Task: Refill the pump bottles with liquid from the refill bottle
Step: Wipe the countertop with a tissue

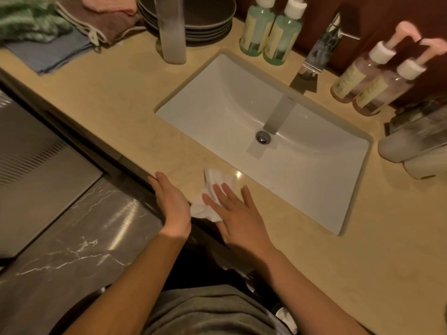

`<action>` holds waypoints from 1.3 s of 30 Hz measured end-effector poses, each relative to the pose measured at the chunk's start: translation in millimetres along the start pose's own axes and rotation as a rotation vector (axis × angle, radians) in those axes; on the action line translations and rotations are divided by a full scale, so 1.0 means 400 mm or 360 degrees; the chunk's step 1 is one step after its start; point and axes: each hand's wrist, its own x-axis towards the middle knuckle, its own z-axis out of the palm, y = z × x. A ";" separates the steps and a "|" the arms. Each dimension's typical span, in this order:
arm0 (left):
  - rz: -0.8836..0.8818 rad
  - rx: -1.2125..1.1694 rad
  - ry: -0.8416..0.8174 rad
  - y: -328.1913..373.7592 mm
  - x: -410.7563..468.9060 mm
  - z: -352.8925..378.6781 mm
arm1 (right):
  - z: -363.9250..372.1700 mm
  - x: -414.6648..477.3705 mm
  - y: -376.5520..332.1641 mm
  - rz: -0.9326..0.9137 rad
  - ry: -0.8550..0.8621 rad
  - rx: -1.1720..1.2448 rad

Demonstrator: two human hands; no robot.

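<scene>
A beige stone countertop (pixel 108 97) runs through a dim, warm-lit washroom, with dark marble floor (pixel 72 250) at 8 o'clock. A white rectangular sink (pixel 217 93) is set into the middle of it, and its chrome faucet (pixel 319 52) is at 1 o'clock.

Two green pump bottles (pixel 280 37) stand side by side at 12 o'clock behind the basin, and two pink pump bottles (pixel 384 93) stand touching at 2 o'clock. All four are on their bases with their long axes upright. The pink pair's nozzles point away toward 2 o'clock, while the green pair's heads are cut by the frame. A tall frosted bottle (pixel 173 32) stands upright at 11 o'clock, before stacked dark plates (pixel 208 20), with folded cloths (pixel 53 52) at 10 o'clock. Blurred white containers (pixel 406 143) sit at 3 o'clock.

At 6 o'clock the right hand (pixel 238 213) presses a white cloth (pixel 210 197) flat, its fingers straight and spread. The left hand (pixel 173 204) rests on the counter's front edge, its fingers straight and together, holding nothing.
</scene>
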 end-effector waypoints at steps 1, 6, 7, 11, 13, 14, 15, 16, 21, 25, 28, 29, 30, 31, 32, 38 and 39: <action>-0.0012 -0.0032 0.0009 0.003 0.002 -0.001 | 0.001 -0.037 0.014 -0.0005 0.0006 -0.0016; -0.0069 -0.0102 0.0005 0.012 0.017 -0.010 | -0.016 -0.295 0.113 0.0104 -0.0105 0.0092; -0.0064 -0.0100 -0.0001 0.012 0.019 -0.013 | -0.019 -0.339 0.135 0.0125 -0.0152 0.0094; -0.0042 -0.0103 -0.0026 0.011 0.035 -0.035 | -0.032 -0.421 0.199 0.0100 -0.0277 0.0031; -0.0034 -0.0054 -0.0060 0.009 0.049 -0.054 | -0.041 -0.403 0.203 0.0033 -0.0296 -0.0013; -0.0021 -0.0043 -0.0082 0.007 0.059 -0.064 | -0.042 -0.378 0.197 0.0016 -0.0288 -0.0010; -0.0011 -0.0031 -0.0102 0.005 0.067 -0.075 | -0.043 -0.347 0.188 0.0004 -0.0275 -0.0004; -0.0007 -0.0020 -0.0120 0.005 0.074 -0.086 | -0.041 -0.305 0.175 -0.0012 -0.0259 0.0003; 0.0015 0.0019 -0.0235 0.016 0.111 -0.134 | -0.006 -0.055 0.078 -0.0217 -0.0105 -0.0063; 0.0030 0.0081 -0.0297 0.022 0.113 -0.153 | 0.003 0.114 -0.032 -0.0294 0.0034 -0.0126; 0.0054 0.0119 -0.0318 0.015 0.104 -0.163 | 0.010 0.157 -0.073 -0.0281 0.0074 -0.0079; 0.0057 0.0133 -0.0326 0.012 0.100 -0.166 | 0.013 0.149 -0.073 -0.0296 0.0079 -0.0073; 0.0060 0.0145 -0.0333 0.010 0.096 -0.170 | 0.015 0.133 -0.067 -0.0325 0.0087 -0.0073; 0.0063 0.0155 -0.0337 0.008 0.092 -0.172 | 0.016 0.111 -0.055 -0.0361 0.0097 -0.0073; 0.0062 0.0164 -0.0335 0.005 0.086 -0.175 | 0.015 0.082 -0.039 -0.0395 0.0098 -0.0071; 0.0054 0.0174 -0.0323 -0.019 0.052 -0.163 | 0.000 -0.170 0.100 -0.0521 -0.0013 -0.0001; 0.0048 0.0161 -0.0318 -0.027 0.046 -0.157 | -0.004 -0.218 0.128 -0.0524 -0.0043 -0.0004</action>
